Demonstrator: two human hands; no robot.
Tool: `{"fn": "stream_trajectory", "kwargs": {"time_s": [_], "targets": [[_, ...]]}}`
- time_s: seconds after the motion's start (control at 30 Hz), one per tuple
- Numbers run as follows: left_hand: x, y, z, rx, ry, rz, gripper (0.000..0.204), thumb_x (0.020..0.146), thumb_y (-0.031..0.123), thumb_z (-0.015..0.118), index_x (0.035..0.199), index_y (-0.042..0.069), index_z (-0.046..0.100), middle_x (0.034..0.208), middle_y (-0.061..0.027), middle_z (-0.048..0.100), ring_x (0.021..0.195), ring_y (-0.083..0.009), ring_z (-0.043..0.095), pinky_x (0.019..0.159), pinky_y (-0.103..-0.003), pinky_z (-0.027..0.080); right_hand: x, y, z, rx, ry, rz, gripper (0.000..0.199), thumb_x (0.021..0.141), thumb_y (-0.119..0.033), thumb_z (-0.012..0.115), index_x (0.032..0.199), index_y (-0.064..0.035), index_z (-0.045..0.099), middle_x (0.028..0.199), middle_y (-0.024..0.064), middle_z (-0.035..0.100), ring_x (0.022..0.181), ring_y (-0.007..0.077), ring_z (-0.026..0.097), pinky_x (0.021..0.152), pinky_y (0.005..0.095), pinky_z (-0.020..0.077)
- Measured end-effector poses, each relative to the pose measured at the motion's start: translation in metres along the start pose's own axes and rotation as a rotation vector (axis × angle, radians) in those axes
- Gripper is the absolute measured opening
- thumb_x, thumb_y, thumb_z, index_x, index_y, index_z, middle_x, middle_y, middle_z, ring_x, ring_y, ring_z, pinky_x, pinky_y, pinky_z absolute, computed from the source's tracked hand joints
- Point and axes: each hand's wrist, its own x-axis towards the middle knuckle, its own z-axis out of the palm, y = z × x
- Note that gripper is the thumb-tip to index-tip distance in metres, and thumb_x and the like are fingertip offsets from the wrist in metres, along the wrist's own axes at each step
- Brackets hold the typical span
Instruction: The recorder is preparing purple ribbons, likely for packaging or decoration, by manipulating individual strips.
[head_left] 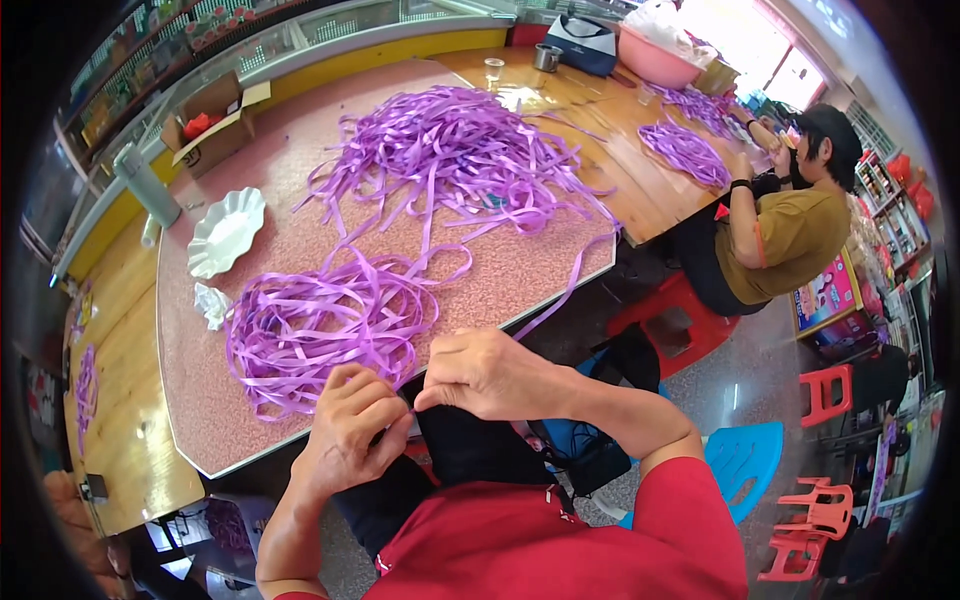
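Observation:
Just over the near edge of the pink speckled tabletop point(510, 275), my two hands are close together with fingers curled. My left hand point(355, 430) is closed in a pinch, and my right hand point(490, 375) is closed with its thumb pressed against the fingers. A short bit of purple ribbon shows between them; its ends are hidden in my fingers. Right behind my hands lies a loose coil of purple ribbon point(320, 325). Farther back is a bigger tangled heap of purple ribbon point(450, 150), with one strand hanging off the table's right edge.
On the left stand a white scalloped dish point(228, 233), crumpled tissue point(211, 305), a grey-green bottle point(146, 185) and an open cardboard box point(215, 130). A co-worker point(790, 220) sits at the right beside more ribbon point(685, 152). A blue chair point(745, 465) is near my right elbow.

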Motion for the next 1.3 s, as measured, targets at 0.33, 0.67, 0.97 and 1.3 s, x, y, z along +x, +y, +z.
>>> {"fn": "stream_trajectory", "kwargs": {"time_s": [0.33, 0.67, 0.97, 1.3], "targets": [[0.014, 0.008, 0.042, -1.063, 0.086, -0.215, 0.087, 0.076, 0.048, 0.084, 0.138, 0.001, 0.045, 0.137, -0.0139, 0.048, 0.125, -0.0278, 0.049, 0.105, -0.040, 0.039, 0.009, -0.042, -0.008, 0.643, 0.002, 0.077, 0.015, 0.093, -0.013, 0.070, 0.084, -0.0013, 0.067, 0.080, 0.0038, 0.065, 0.070, 0.0136, 0.058, 0.061, 0.0283, 0.0425], [-0.014, 0.002, 0.071, -1.195, -0.327, -0.644, 0.028, 0.100, 0.025, 0.061, 0.116, 0.003, 0.066, 0.097, -0.0044, 0.068, 0.097, -0.0134, 0.064, 0.092, -0.033, 0.049, 0.002, 0.006, -0.133, 0.791, 0.599, 0.095, 0.022, 0.102, -0.024, 0.057, 0.097, -0.0043, 0.067, 0.077, -0.0003, 0.054, 0.059, 0.0074, 0.044, 0.063, 0.0307, 0.0463], [-0.108, -0.013, -0.009, -1.032, 0.006, -0.870, 0.023, 0.098, 0.020, 0.063, 0.097, -0.002, 0.068, 0.080, -0.0062, 0.066, 0.073, -0.0121, 0.061, 0.068, -0.026, 0.046, -0.042, 0.126, -0.202, 0.799, 0.929, 0.461, 0.023, 0.099, -0.026, 0.064, 0.099, -0.0025, 0.064, 0.076, -0.0030, 0.051, 0.059, 0.0052, 0.046, 0.063, 0.0282, 0.0466], [-0.059, 0.013, -0.030, -0.860, 0.077, -0.873, 0.022, 0.101, 0.018, 0.059, 0.099, -0.003, 0.066, 0.079, -0.0033, 0.064, 0.072, -0.0102, 0.060, 0.069, -0.026, 0.048, 0.004, 0.089, -0.112, -0.645, 0.374, 0.245, 0.028, 0.089, -0.013, 0.069, 0.114, -0.0001, 0.069, 0.111, 0.0170, 0.070, 0.106, 0.0296, 0.065, 0.095, 0.0379, 0.0490]]}}
